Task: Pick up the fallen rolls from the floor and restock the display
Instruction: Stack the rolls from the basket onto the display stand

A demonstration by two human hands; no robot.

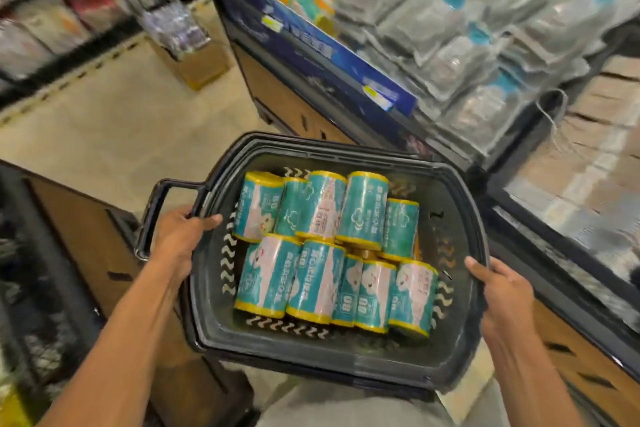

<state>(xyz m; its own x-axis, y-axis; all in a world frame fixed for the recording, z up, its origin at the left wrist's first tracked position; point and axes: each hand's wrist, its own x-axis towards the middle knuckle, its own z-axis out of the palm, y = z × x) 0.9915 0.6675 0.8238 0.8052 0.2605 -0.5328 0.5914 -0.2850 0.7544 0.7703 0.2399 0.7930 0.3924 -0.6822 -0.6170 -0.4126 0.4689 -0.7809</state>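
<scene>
- The rolls [332, 250], teal wrappers with yellow ends, lie on their sides in a dark plastic basket [460, 333], packed in two rows that touch each other: one row toward the far wall, one toward the near wall, filling most of its floor
- At least one more roll seems to sit under the top layer near the middle, though only a yellow edge shows
- The left hand [181, 236] is closed over the basket's left rim, fingers curled over the edge into the inside, just beside the far-row roll at the left end
- A black loop handle [152, 215] hangs folded outward from that left rim, past the hand
- The right hand [498, 291] is clamped on the right rim, thumb on top and fingers wrapped under, close to the near-row roll at the right end
- The basket is held in the air, tilted a little, above a beige floor [104, 135]
- Beyond its far-right corner stands the display [311, 45] with a blue front edge, carrying teal and orange rolls at the far end and grey-and-clear packets [467, 45] nearer; motion blur hides their print
- Shelves [52, 10] line the aisle's far left, blurred
</scene>
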